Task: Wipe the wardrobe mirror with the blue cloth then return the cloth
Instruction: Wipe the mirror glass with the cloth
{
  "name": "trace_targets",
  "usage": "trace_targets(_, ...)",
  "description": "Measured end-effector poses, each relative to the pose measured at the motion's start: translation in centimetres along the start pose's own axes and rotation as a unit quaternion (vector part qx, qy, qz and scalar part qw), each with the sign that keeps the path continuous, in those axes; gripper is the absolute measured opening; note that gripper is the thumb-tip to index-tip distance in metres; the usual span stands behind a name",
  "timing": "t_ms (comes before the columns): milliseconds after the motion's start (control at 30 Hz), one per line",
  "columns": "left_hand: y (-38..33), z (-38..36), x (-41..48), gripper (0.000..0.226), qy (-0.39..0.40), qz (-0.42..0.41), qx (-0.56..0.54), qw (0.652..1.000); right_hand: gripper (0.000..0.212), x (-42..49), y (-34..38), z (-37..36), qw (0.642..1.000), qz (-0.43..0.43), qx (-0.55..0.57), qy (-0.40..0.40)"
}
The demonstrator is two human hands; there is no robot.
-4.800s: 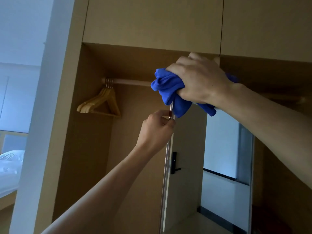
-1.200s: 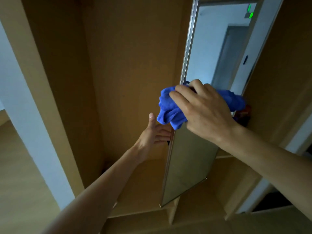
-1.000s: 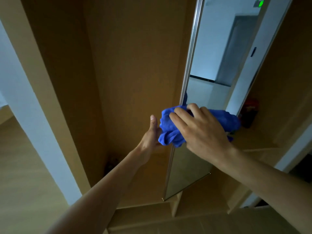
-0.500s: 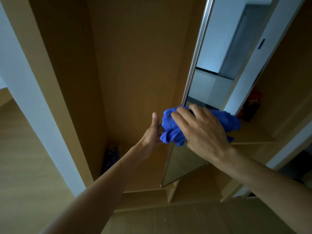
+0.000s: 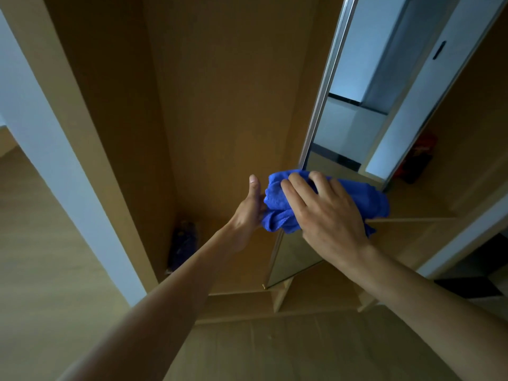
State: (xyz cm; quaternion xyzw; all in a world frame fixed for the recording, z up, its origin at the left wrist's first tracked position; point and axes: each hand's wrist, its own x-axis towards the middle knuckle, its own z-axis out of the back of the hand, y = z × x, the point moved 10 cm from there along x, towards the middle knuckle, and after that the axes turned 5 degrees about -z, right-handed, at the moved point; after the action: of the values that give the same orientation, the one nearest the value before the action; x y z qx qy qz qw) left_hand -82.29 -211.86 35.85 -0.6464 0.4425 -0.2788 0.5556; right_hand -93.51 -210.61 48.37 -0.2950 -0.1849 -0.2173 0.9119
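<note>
The wardrobe mirror (image 5: 354, 105) is a tall narrow panel with a silver frame, standing out edge-on from the wooden wardrobe. My right hand (image 5: 327, 215) presses the bunched blue cloth (image 5: 368, 199) flat against the lower part of the glass. My left hand (image 5: 250, 207) reaches behind the mirror's left edge at the same height, thumb up, its fingers hidden by the cloth and the frame, so its grip is unclear. The mirror's bottom corner (image 5: 265, 286) shows below my hands.
The open wardrobe compartment (image 5: 220, 92) lies left of the mirror, with a dark bag (image 5: 182, 243) on its floor in the corner. A red and black object (image 5: 417, 158) stands on the shelf to the right. A white wall edge (image 5: 55, 160) is left; wood floor below.
The cloth and my right hand have travelled from the top of the mirror down to its lower part. My left hand followed along the mirror's edge. My view has tilted downward.
</note>
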Motion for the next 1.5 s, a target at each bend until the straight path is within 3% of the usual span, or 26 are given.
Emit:
trace_targets(200, 2.7, 1.3, 0.9, 0.091, -0.004, 0.052, 0.036, 0.998, 0.048, -2.3, 2.6, -4.9, 0.995, 0.034, -0.018, 0.089)
trace_targets(400, 4.8, 1.3, 0.5, 0.076, 0.016, 0.062, 0.075, 0.995, 0.05, -3.7, 4.5, -7.4, 0.983, 0.06, -0.037, 0.167)
trace_targets(567, 5.1, 1.1, 0.2, 0.075, 0.011, 0.056, 0.051, 0.997, 0.044, -2.8, 4.3, -5.4, 0.992, 0.032, -0.008, 0.126)
trace_targets(733, 6.4, 1.3, 0.5, 0.086, 0.033, 0.045, 0.049, 0.997, 0.056, -1.5, 2.4, -2.8, 0.997, -0.005, -0.003, 0.073)
trace_targets(1000, 10.8, 2.6, 2.3, 0.092, -0.005, 0.074, -0.007, 0.997, 0.051, -4.4, 5.5, -8.1, 0.987, 0.043, -0.052, 0.149)
trace_targets(1100, 12.0, 3.3, 2.3, 0.085, -0.022, 0.076, 0.002, 0.997, 0.045, -5.8, 7.2, -10.7, 0.978, 0.065, -0.071, 0.185)
trace_targets(1367, 14.1, 2.5, 1.5, 0.085, 0.018, 0.05, 0.066, 0.996, 0.049, -8.8, 9.9, -15.5, 0.96, 0.097, -0.083, 0.249)
trace_targets(1500, 14.9, 2.4, 1.6, 0.087, 0.004, 0.024, 0.032, 0.999, 0.048, -10.4, 11.3, -17.6, 0.954, 0.114, -0.085, 0.264)
